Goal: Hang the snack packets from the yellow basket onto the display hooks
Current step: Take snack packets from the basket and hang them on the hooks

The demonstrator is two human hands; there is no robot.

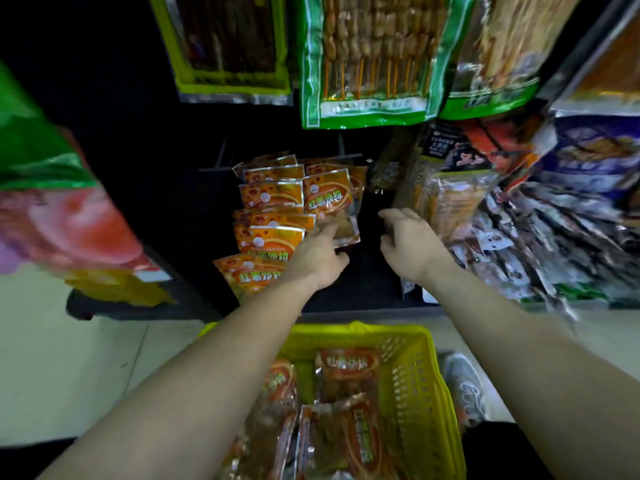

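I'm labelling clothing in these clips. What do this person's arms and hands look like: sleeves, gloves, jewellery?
The left forearm and right forearm are bare to the frame's edge, no sleeve in view. The left hand and right hand are ungloved; no watch, band or ring shows.

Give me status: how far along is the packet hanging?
Done: several orange packets already hang on the hooks. In hand: left hand touches the front hanging packet at its lower edge; right hand hovers beside it, fingers loosely curled. Left: several loose packets in the yellow basket.
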